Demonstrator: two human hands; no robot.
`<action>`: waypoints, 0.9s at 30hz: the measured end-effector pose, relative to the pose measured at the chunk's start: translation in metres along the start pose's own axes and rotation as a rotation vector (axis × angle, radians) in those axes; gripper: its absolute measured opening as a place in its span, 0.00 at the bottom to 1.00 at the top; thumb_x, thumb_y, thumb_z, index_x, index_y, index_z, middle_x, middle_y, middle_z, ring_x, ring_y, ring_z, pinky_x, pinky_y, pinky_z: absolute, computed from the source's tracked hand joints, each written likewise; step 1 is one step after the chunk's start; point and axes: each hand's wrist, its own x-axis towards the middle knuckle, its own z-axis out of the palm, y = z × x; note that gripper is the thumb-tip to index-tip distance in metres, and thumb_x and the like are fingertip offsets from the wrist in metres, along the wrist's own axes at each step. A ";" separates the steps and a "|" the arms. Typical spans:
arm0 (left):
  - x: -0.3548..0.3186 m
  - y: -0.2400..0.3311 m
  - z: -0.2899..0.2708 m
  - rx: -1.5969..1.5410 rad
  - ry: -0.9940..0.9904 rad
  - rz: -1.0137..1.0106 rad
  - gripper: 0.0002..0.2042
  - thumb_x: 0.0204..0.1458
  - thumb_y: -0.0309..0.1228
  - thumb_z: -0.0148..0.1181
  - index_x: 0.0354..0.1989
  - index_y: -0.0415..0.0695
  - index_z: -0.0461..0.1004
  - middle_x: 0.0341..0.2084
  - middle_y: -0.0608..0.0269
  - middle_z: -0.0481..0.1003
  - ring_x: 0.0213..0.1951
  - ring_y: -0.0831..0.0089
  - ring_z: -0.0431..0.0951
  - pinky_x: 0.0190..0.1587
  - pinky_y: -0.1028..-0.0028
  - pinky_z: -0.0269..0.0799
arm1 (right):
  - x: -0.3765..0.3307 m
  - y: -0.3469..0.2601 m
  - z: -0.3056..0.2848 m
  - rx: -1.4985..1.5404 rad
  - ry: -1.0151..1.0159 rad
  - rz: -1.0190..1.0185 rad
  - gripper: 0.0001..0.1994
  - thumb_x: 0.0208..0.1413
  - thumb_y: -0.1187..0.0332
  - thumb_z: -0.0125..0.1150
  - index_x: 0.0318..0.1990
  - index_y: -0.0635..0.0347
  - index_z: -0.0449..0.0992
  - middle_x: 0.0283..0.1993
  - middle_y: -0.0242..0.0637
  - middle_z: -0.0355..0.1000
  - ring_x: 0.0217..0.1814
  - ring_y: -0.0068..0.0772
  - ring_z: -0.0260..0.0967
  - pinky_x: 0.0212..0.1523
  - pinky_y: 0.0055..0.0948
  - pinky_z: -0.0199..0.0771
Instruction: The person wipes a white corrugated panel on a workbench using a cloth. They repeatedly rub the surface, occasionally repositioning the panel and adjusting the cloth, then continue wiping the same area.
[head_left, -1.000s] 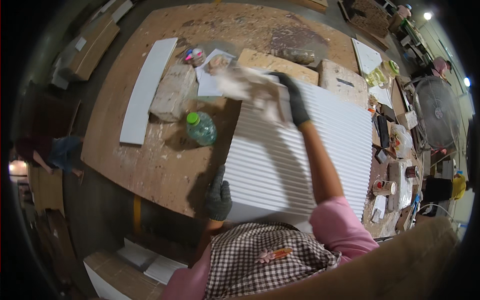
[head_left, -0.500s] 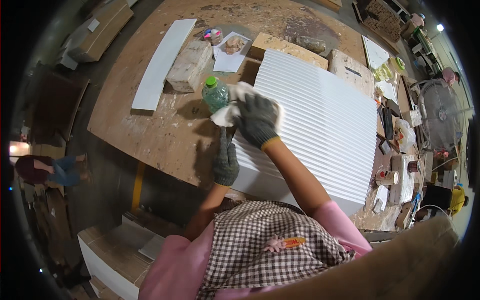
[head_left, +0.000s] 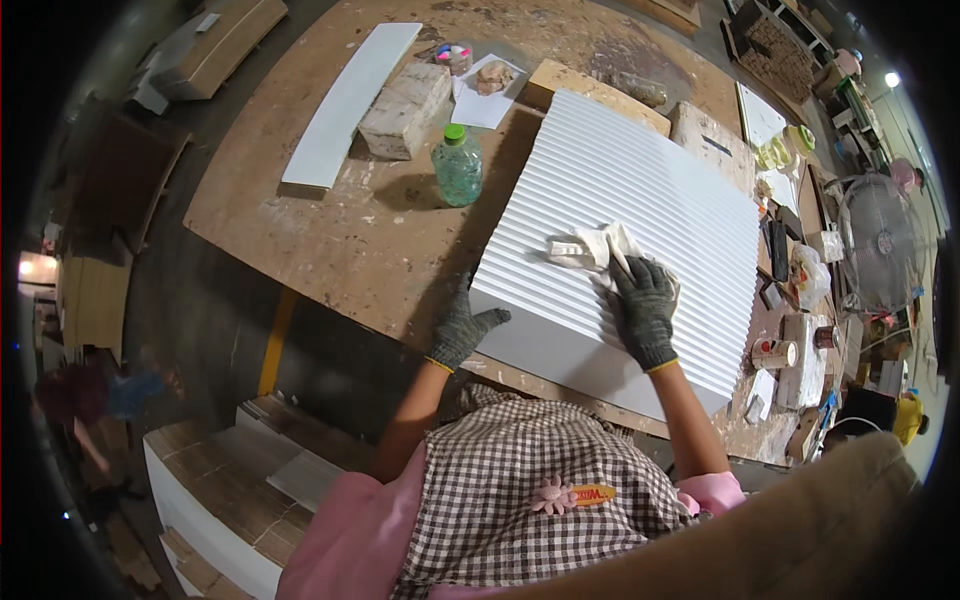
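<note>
on the stained table, the ridged white board lies with a white cloth on its upper face. the right hand rests over the cloth; i cannot tell if its fingers are closed on it. the left hand is open, thumb spread, at the board's near left corner. for good work, i think, the left should steady this corner, while the right presses the cloth evenly along the ridges.

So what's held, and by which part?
A white cloth, by its right end, under the right hand on the ribbed panel; the left hand is at the panel's near-left corner, grip unclear.
</note>
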 end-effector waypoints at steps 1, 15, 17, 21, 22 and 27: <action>-0.002 0.008 -0.002 -0.003 -0.010 0.001 0.56 0.40 0.48 0.81 0.74 0.38 0.52 0.69 0.34 0.58 0.72 0.43 0.56 0.72 0.53 0.55 | 0.000 -0.005 0.011 -0.055 -0.020 0.053 0.23 0.58 0.57 0.65 0.61 0.49 0.78 0.65 0.45 0.67 0.66 0.55 0.62 0.71 0.56 0.53; 0.002 0.013 -0.009 0.160 0.078 0.201 0.52 0.42 0.51 0.79 0.70 0.33 0.57 0.65 0.40 0.67 0.66 0.49 0.68 0.68 0.61 0.62 | 0.139 -0.148 0.036 0.385 0.133 -0.225 0.10 0.60 0.59 0.61 0.46 0.42 0.81 0.41 0.36 0.78 0.40 0.48 0.78 0.39 0.50 0.75; 0.006 0.007 -0.005 0.108 0.090 0.304 0.52 0.43 0.49 0.79 0.71 0.34 0.57 0.66 0.40 0.66 0.67 0.49 0.66 0.69 0.61 0.61 | 0.099 -0.128 0.036 0.283 0.077 -0.127 0.19 0.59 0.58 0.63 0.58 0.39 0.77 0.49 0.36 0.76 0.50 0.46 0.75 0.49 0.47 0.74; 0.001 0.023 -0.009 -0.016 0.001 0.098 0.47 0.44 0.41 0.79 0.71 0.36 0.59 0.61 0.45 0.71 0.61 0.55 0.72 0.64 0.61 0.67 | 0.008 -0.036 0.010 0.481 0.142 0.025 0.20 0.57 0.59 0.65 0.57 0.52 0.76 0.50 0.44 0.75 0.52 0.50 0.73 0.50 0.51 0.72; 0.001 0.024 -0.009 -0.008 0.014 0.093 0.46 0.45 0.40 0.79 0.70 0.36 0.60 0.59 0.46 0.72 0.60 0.57 0.73 0.63 0.61 0.69 | -0.017 0.001 0.011 0.348 0.147 0.162 0.20 0.59 0.59 0.63 0.58 0.54 0.75 0.50 0.47 0.75 0.52 0.53 0.73 0.51 0.50 0.73; 0.000 0.022 -0.014 0.019 0.009 0.108 0.44 0.46 0.39 0.79 0.69 0.36 0.61 0.58 0.47 0.73 0.58 0.58 0.74 0.61 0.61 0.70 | -0.138 0.134 -0.035 0.210 0.268 0.616 0.18 0.67 0.65 0.55 0.62 0.55 0.74 0.53 0.49 0.76 0.51 0.49 0.76 0.55 0.43 0.75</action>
